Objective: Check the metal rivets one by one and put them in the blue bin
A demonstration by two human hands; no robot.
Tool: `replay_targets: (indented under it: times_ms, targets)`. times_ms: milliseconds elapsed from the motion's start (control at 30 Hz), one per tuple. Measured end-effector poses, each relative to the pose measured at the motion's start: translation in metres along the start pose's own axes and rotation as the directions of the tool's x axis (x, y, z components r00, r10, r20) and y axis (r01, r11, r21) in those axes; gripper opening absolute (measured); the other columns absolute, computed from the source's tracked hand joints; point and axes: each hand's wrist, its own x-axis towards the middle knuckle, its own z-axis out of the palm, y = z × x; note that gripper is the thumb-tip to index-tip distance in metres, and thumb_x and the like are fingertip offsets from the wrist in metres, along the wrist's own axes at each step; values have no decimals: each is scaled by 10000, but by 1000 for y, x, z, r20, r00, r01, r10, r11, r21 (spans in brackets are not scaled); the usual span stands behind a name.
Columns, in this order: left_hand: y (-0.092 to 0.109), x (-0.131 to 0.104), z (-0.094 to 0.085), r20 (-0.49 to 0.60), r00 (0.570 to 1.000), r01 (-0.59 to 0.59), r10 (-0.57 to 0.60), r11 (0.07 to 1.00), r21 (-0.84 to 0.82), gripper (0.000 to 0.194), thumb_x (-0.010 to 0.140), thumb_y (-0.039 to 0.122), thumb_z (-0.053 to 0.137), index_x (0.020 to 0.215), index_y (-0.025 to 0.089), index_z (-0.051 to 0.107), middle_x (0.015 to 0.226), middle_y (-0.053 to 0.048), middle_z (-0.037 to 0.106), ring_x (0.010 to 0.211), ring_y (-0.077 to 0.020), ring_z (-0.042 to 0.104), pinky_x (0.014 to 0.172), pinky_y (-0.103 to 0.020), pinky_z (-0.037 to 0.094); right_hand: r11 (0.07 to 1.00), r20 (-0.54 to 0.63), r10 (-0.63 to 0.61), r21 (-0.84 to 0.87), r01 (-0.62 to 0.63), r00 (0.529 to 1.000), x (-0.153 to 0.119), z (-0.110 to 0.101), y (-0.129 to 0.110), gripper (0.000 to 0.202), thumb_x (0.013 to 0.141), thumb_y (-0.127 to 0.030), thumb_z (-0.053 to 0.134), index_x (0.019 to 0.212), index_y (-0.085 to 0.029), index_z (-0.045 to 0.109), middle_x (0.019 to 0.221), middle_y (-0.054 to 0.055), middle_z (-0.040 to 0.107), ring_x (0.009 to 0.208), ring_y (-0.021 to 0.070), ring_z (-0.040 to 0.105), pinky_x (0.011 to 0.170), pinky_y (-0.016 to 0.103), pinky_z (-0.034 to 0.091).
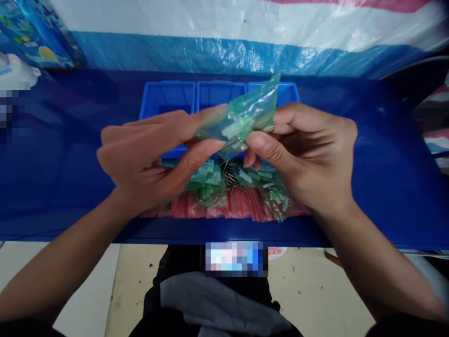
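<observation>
Above the blue table point(63, 164), held up in front of the bins: green bag point(259, 103), see-through film, tilted, one corner pointing up to the right. Left hand point(150, 150) pinches its left end, thumb in front, fingers behind. Right hand point(312, 150) pinches the lower right side, thumb pressed on the film near the contents. Gripping from two sides probably keeps the limp film spread and stops it folding over. Contents: pale pieces point(234, 128) and thin metal pieces point(232, 143) (too blurred to type), bunched low by the right thumb, likely from weight plus the pinch.

Below the hands, near the table's front edge: left green bags point(210, 174) and right green bags point(277, 196), dark metal parts point(231, 177) between them, loose or bagged I can't tell. Red plastic packets point(213, 213) lie overlapped in a row under these, presumably fanned for easy picking. Three blue bins point(196, 93) stand side by side beyond, apparently kept within reach; the right one is partly hidden by the held bag.
</observation>
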Motion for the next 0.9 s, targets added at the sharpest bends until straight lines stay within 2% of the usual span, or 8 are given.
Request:
replay_targets:
  times_ms: [100, 233, 367, 433, 500, 633, 767, 900]
  targets:
    - [3, 2, 2, -153, 988, 10, -13, 1000, -21, 385, 1056, 188, 576, 1336, 400, 736, 950, 97, 805, 669, -91, 694, 653, -266, 606, 999, -1, -28, -22, 28, 1000, 0, -2, 0, 167, 963, -211, 757, 955, -376, 783, 791, -79, 755, 623, 163, 683, 599, 342, 628]
    - [-11, 6, 3, -102, 978, -172, 180, 982, 83, 566, 937, 130, 673, 1473, 311, 654, 1494, 2, 676, 1200, -243, 736, 751, -320, 654, 996, 64, -7, 89, 1, 998, 2, -4, 5, 272, 963, -178, 756, 1118, -398, 799, 855, -82, 785, 653, 136, 710, 599, 286, 620]
    - [-27, 8, 2, -146, 914, -361, 379, 922, 138, 440, 912, 65, 706, 1305, 256, 762, 1260, -20, 796, 1068, -232, 772, 781, -362, 671, 976, 150, -90, 212, 57, 985, 3, -1, 11, 405, 978, -290, 783, 1376, -328, 716, 766, -66, 739, 582, 120, 660, 565, 277, 612]
    - [-29, 7, 1, -148, 936, -305, 319, 946, 105, 459, 916, 87, 745, 1319, 306, 756, 1023, 33, 828, 911, -191, 778, 773, -357, 656, 967, 124, -196, 191, 171, 973, 3, 0, 14, 354, 1010, -310, 747, 1364, -313, 739, 783, -42, 728, 640, 130, 674, 637, 308, 638]
    - [-25, 5, 0, -179, 979, -107, 103, 994, -15, 338, 887, 188, 846, 1192, 331, 813, 813, 51, 773, 751, -158, 721, 670, -326, 594, 949, 64, -306, 97, 300, 950, 4, 1, 16, 357, 992, -272, 761, 1338, -360, 763, 931, -18, 759, 776, 155, 716, 740, 342, 662]
    - [-14, 4, 2, -126, 947, 255, -297, 928, -272, 96, 898, 245, 870, 983, 286, 852, 752, 28, 707, 637, -107, 624, 579, -293, 502, 912, 43, -409, 30, 408, 911, 7, -1, 24, 709, 902, -144, 800, 1508, -465, 625, 1238, -27, 759, 927, 205, 747, 734, 368, 684]
    - [-11, 9, 2, 16, 966, 239, -258, 867, -437, 440, 954, 199, 803, 1372, 318, 734, 694, 56, 651, 587, -71, 582, 554, -219, 568, 800, 56, -572, -181, 571, 819, 10, -6, 27, 676, 926, -121, 744, 1509, -442, 629, 1343, -33, 749, 1058, 239, 737, 847, 398, 697]
    - [-9, 10, 3, 86, 973, 227, -215, 809, -543, 424, 1031, 158, 686, 1435, 285, 686, 743, 38, 737, 596, -71, 646, 566, -190, 594, 740, -77, -597, -438, 511, 798, 9, -12, 23, 339, 929, -234, 810, 1219, -409, 829, 1296, 18, 748, 1087, 276, 730, 949, 466, 660]
